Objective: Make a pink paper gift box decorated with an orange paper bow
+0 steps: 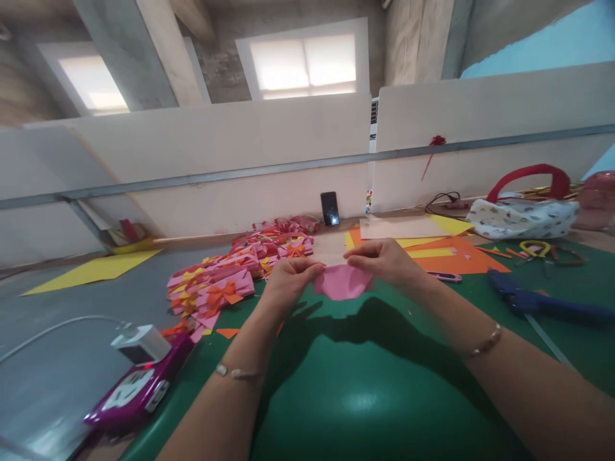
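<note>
Head view: pink paper [342, 282] held above the green mat [365, 384], pinched at its top edge between left hand [287, 280] and right hand [384, 261], both closed on it. Pile of pink bows [230, 275] just left. Glue gun [538, 301] right. Table [57, 358] grey; white partition [230, 153] behind, phone [329, 208] leaning on it.
</note>
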{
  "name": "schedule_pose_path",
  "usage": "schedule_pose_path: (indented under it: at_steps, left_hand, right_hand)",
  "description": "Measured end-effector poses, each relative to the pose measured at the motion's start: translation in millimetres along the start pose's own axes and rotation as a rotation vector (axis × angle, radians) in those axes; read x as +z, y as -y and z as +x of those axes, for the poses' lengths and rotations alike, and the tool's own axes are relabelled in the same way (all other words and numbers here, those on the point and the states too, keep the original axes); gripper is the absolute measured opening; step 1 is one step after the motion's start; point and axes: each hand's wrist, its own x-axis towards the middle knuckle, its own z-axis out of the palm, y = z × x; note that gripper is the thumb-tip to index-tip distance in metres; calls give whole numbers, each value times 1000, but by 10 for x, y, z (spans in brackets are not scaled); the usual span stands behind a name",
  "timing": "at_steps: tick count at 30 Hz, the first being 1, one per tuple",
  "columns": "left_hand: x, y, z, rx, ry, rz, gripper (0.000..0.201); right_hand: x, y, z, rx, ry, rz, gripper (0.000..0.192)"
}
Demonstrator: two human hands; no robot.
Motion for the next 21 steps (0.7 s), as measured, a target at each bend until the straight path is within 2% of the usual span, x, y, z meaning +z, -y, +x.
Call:
schedule_pose_path:
  at_steps: [3, 11, 13, 18, 21]
  left_hand:
    - [5, 33, 22, -28, -51, -17, 24]
    - [23, 60, 16, -120, -67, -74, 28]
    - [1, 74, 13, -157, -74, -87, 30]
    - [-55, 72, -15, -250, -31, -97, 27]
    - [-42, 35, -51, -273, 39, -58, 26]
  right_hand:
    - [-31, -15, 20, 37, -22, 1, 18]
    - [-21, -22, 36, 46, -100, -28, 18]
    - [-36, -1, 30, 22, -67, -16, 20]
    - [-67, 33, 4, -61, 143, -51, 33]
    - [-22, -30, 12, -8, 132, -107, 26]
